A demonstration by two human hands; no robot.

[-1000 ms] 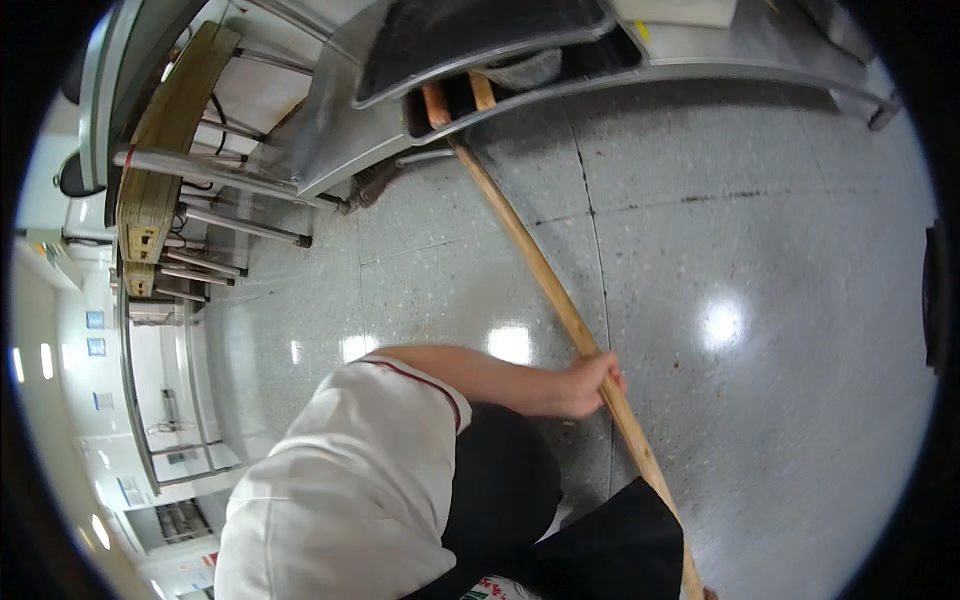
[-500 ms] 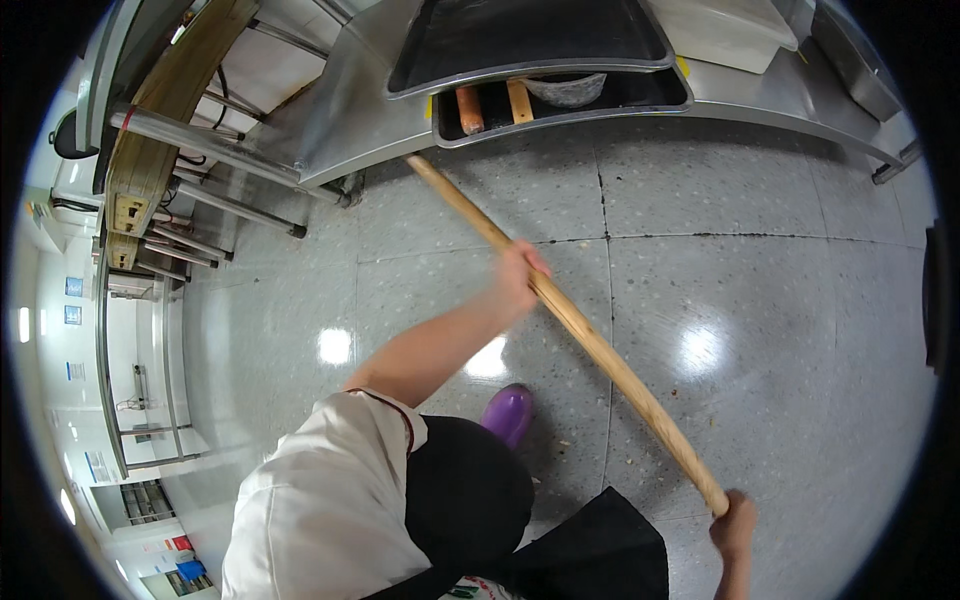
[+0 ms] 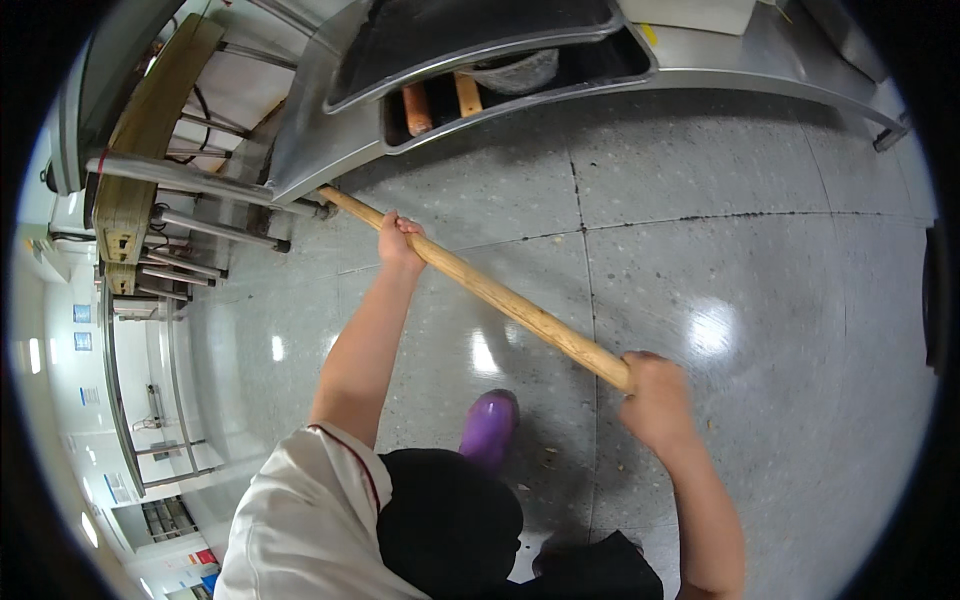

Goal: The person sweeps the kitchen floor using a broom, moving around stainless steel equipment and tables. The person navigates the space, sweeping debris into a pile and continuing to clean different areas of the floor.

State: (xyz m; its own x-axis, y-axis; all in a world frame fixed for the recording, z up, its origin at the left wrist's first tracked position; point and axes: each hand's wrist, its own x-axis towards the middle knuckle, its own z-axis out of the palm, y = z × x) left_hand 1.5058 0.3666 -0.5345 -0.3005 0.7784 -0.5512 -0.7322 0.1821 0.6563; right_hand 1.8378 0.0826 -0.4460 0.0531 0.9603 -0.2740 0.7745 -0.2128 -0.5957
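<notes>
One wooden pole [image 3: 510,303] slants above the floor [image 3: 760,290]; its far end disappears at the metal shelf's [image 3: 335,142] edge; the left hand's [image 3: 402,243] fingers wrap it near there; dark cloth [image 3: 450,520] partly hides a purple boot [image 3: 489,425]; the right hand [image 3: 657,400] clasps the near end, fingertips mostly hidden.

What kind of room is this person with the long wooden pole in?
Probably a big working kitchen, though I can't be sure. There's a low metal shelf, with dark trays and a white tub on it.
</notes>
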